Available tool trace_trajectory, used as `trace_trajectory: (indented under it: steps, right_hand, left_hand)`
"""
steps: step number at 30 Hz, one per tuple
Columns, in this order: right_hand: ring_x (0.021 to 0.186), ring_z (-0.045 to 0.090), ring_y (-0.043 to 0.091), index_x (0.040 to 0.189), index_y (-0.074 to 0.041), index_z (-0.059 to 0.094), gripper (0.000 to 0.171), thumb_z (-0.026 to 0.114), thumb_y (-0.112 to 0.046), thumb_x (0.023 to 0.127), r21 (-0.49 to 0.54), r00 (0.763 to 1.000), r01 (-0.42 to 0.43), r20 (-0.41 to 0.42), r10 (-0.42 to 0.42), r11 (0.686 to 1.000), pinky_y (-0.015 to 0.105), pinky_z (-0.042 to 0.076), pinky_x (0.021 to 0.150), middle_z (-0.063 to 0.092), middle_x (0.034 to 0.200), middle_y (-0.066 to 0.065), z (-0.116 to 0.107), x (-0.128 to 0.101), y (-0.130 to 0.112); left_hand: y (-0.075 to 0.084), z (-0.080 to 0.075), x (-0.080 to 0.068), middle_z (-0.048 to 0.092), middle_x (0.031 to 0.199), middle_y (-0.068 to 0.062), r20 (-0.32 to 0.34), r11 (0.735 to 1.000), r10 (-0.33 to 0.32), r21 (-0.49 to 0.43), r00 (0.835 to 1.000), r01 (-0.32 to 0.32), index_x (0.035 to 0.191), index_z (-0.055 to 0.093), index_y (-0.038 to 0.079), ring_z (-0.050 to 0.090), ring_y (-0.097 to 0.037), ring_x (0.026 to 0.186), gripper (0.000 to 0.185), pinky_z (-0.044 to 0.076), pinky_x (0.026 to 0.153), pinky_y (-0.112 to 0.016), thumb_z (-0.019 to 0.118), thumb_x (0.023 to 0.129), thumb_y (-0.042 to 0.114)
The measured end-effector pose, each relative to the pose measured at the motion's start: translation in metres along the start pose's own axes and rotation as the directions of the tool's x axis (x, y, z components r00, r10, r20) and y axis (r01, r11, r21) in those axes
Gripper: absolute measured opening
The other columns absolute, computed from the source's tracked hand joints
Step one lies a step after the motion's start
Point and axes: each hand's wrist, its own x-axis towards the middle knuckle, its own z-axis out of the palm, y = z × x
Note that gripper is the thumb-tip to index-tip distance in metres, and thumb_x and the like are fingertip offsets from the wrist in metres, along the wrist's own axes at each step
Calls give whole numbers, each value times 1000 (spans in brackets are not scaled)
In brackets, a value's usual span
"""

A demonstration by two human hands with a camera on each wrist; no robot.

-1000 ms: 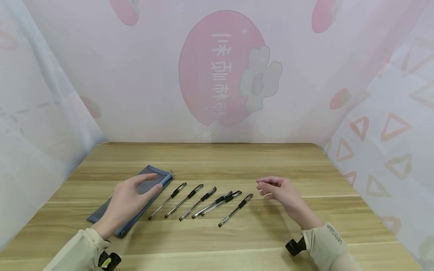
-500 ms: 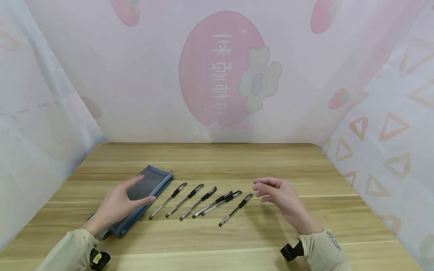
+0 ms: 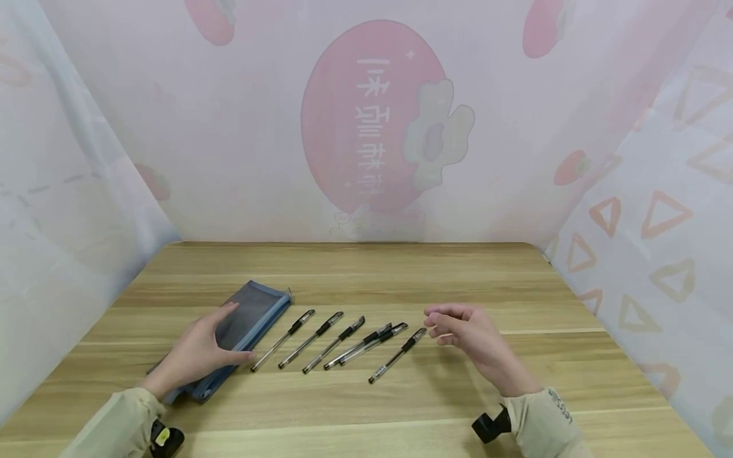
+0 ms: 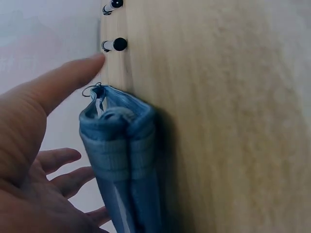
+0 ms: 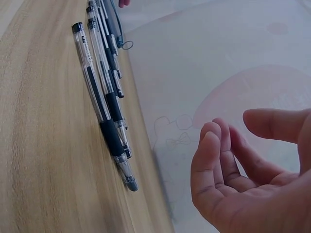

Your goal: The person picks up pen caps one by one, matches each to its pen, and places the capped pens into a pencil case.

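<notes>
My left hand (image 3: 197, 350) hovers over a blue-edged mesh zip pouch (image 3: 260, 305), thumb and fingers spread apart. In the left wrist view the pouch (image 4: 121, 160) shows its zipped end and a small ring, with the thumb and fingers to its left. Several clear gel pens with black grips lie slanted in a row to the right of the pouch; two of them overlap. The rightmost pen (image 3: 397, 356) is nearest my right hand (image 3: 472, 334), whose fingers are loosely bent and hold nothing. In the right wrist view that pen (image 5: 99, 92) lies beside the hand.
The wooden table (image 3: 366, 267) reaches back to a pale pink printed cloth (image 3: 252, 127). More printed cloth stands along the left and right sides. A black wrist camera (image 3: 491, 425) sits under the right cuff, another under the left.
My left hand has moved left and slightly down over the pouch, its thumb lowering. The right hand has drifted slightly left toward the rightmost pen. Pens and pouch lie as before.
</notes>
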Motion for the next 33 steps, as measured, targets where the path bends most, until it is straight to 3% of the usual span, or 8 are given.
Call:
trace_trajectory:
  steps: [12,15,17,19,21,24,30,33]
  right_hand:
    - [94,64,34,113,4,68,26,68,-14,94,-25,999,6,38,-5,1000,41,55,82,69,104,16,1,1,1]
    - [92,65,31,114,5,67,27,68,-14,95,-25,999,8,52,-7,1000,39,55,81,69,102,13,1,0,1]
    - [91,65,29,114,5,66,28,68,-14,95,-23,998,8,58,-7,1000,38,55,80,69,101,12,1,-1,1]
    - [91,65,29,114,5,66,28,68,-14,94,-23,998,6,60,-5,1000,38,55,80,69,101,12,1,-1,2]
    - [91,65,29,115,5,66,28,68,-14,94,-22,998,1,60,0,1000,38,55,80,69,101,12,1,-1,2]
    - [92,65,30,115,5,66,29,68,-14,94,-20,998,-3,66,5,1000,38,55,80,70,102,12,1,-1,2]
    - [92,65,30,116,6,65,29,68,-14,95,-23,997,-2,78,4,1000,37,55,80,70,101,12,1,-1,3]
    - [94,65,32,116,5,65,29,68,-15,95,-27,997,-6,79,9,1000,37,55,81,70,102,12,1,0,4]
  left_hand:
    - [-1,-1,-4,39,144,-33,-54,1000,12,-3,998,-12,140,45,-9,40,-54,125,71,37,95,-68,75,89,29]
    - [0,-1,-6,47,137,-33,-111,1000,-9,13,994,11,137,51,-8,64,-36,77,58,50,81,-55,70,94,27]
    - [3,-1,-7,53,130,-33,-160,1000,-25,2,987,26,134,55,-6,47,-20,45,51,51,62,-42,67,96,25]
    - [5,0,-8,64,111,-32,-212,999,-46,-23,976,42,130,60,-6,26,-12,35,45,44,46,-32,65,97,24]
    - [8,1,-11,68,84,-27,-266,997,-74,-50,961,63,125,64,-6,25,-9,34,39,35,35,-29,64,98,22]
    - [12,3,-14,67,72,-22,-349,994,-99,-67,932,81,115,69,-7,26,-11,32,32,32,31,-27,64,97,20]
    - [20,3,-19,69,99,-26,-418,991,-121,-94,900,90,110,72,-5,29,-12,33,29,33,34,-27,68,95,19]
    - [23,2,-20,69,103,-23,-441,990,-137,-98,887,104,108,74,-2,49,-10,48,29,40,44,-23,70,94,22]
